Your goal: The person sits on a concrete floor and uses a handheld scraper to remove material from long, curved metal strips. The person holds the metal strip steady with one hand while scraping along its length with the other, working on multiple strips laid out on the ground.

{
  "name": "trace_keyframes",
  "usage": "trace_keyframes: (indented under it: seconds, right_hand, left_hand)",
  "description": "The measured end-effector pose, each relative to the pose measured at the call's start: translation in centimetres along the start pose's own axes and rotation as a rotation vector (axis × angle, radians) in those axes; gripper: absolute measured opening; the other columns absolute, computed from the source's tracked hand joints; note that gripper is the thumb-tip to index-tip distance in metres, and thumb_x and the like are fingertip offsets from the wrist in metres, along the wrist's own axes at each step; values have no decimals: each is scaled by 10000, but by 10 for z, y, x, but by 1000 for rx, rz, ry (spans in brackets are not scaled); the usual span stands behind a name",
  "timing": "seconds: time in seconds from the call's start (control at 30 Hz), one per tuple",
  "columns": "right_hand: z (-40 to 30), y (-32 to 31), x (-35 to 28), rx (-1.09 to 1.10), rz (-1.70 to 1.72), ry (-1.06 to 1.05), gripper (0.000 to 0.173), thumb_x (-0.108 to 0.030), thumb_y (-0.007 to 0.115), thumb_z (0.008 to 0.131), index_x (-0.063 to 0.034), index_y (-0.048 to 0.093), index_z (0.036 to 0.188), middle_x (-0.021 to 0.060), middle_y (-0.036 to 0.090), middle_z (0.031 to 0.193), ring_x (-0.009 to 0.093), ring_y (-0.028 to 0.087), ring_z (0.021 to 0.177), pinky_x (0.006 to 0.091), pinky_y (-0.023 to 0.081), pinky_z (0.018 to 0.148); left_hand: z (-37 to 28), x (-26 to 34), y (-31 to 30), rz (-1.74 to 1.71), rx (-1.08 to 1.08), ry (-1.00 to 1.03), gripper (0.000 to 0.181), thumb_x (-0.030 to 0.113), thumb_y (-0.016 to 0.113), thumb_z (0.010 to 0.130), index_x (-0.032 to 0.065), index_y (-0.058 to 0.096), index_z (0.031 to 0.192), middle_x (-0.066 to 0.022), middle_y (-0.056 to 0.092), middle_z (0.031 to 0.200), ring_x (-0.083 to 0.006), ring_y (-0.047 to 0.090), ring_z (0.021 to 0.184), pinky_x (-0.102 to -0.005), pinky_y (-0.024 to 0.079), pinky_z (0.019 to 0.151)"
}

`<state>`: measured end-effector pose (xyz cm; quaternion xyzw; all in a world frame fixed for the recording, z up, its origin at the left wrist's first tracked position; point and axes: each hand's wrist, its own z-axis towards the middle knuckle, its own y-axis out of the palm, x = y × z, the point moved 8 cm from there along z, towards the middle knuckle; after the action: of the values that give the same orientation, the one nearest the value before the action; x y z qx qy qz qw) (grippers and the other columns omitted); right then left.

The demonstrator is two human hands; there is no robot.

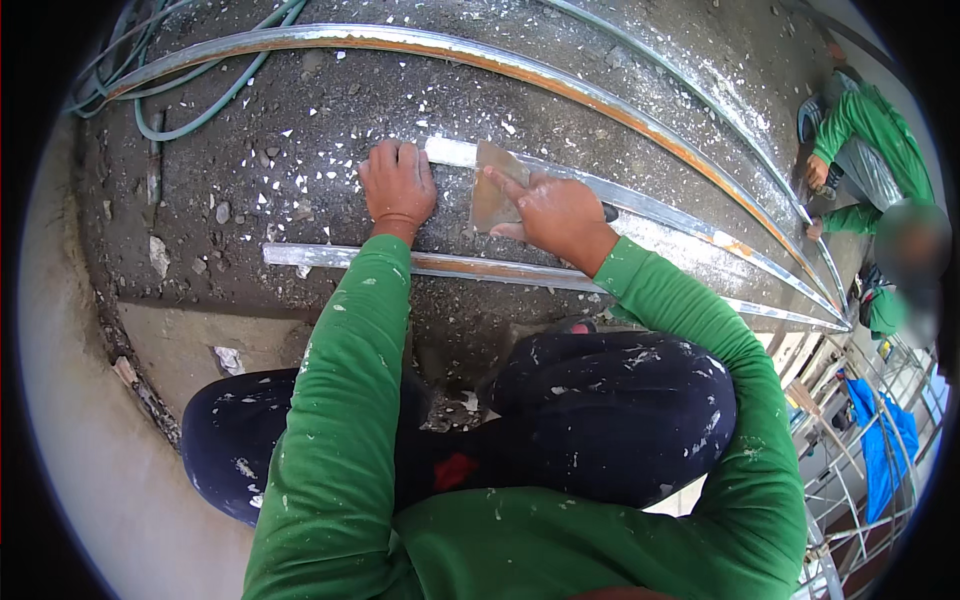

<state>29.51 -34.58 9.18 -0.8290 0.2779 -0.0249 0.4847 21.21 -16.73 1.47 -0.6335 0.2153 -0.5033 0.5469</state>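
Observation:
My right hand (559, 206) grips a broad scraper (491, 202), its index finger stretched along the thin, dull blade. A bit of dark handle shows behind the palm. The blade lies across a long metal bar (660, 201), whose surface carries white residue (450, 151) to the left of the blade. With its fingers curled over, my left hand (397, 184) holds the left end of that bar and hides it. Closer to my knees lies a second metal bar (495, 268) with a rusty brown face, passing under both forearms.
A rust-streaked bar (450, 49) and a thinner bar (675, 71) lie beyond. White flakes litter the dirt ground (315, 105). A green hose (202, 131) coils at upper left, near a wall (52, 360). At right, a co-worker's hand (816, 171) is near the thinner bar; scaffolding (847, 472) stands below.

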Motion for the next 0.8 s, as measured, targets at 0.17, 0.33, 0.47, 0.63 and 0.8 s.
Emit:
trace_keyframes:
  seconds: [0.17,0.33,0.47,0.63,0.8]
  right_hand:
    - [-23,0,7,-97,-36,67,853,-669,648,883,-301,374,1602,170,701,1029,316,737,767,431,580,563]
    - [28,-9,-29,-118,-12,-23,793,-587,646,931,-211,396,1582,169,709,1095,316,735,931,427,614,719]
    - [4,-15,-18,-103,-68,-2,812,-628,640,911,-235,409,1583,159,710,1042,309,737,889,426,604,677]
    - [-1,-5,-9,-104,-41,4,828,-638,656,893,-253,410,1584,154,713,1017,313,738,885,430,600,679]
    - [37,-14,-31,-43,-26,-64,834,-643,661,886,-265,409,1585,162,716,994,316,738,870,429,598,682]
  left_hand:
    - [9,6,-5,-13,22,37,127,229,630,949,103,613,954,-96,578,1040,-323,560,1012,-487,404,851]
    - [4,-2,-7,-5,16,16,141,225,587,976,86,576,996,-122,576,1040,-348,553,1000,-496,399,840]
    - [0,-6,-4,-22,12,5,139,214,594,965,85,567,1010,-123,577,1044,-345,555,1005,-496,399,840]
    - [6,4,-3,-26,38,28,140,199,604,957,71,564,995,-121,583,1037,-336,558,1003,-502,399,835]
    - [2,-9,-6,-37,70,0,124,177,595,959,67,563,1008,-127,585,1034,-348,560,1007,-501,399,838]
